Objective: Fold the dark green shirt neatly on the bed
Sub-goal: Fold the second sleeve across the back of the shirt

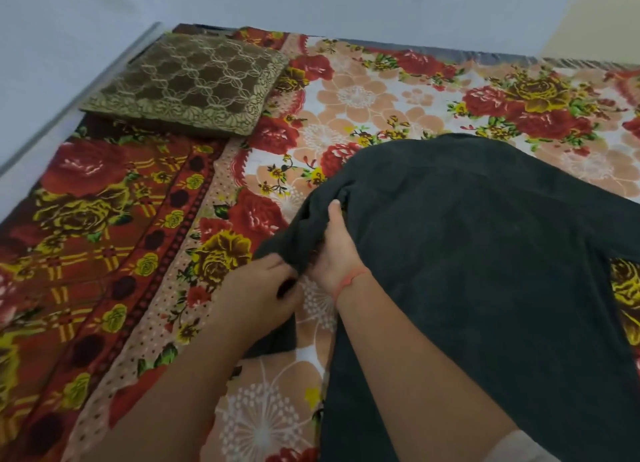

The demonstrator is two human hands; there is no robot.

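Observation:
The dark green shirt (485,271) lies spread over the right half of the bed (363,91), which wears a floral cover. Its left sleeve bunches toward the middle of the bed. My left hand (259,288) pinches the lower edge of that sleeve. My right hand (334,247), with a red thread at the wrist, grips the sleeve fabric just beside it, fingers curled into the cloth near the shoulder seam. Part of the sleeve hangs down below my left hand and is hidden by my forearm.
A brown cushion (187,87) with gold lace pattern lies at the bed's far left corner. A darker red floral blanket (86,236) covers the left side. Pale walls (311,1) border the bed at the back and left.

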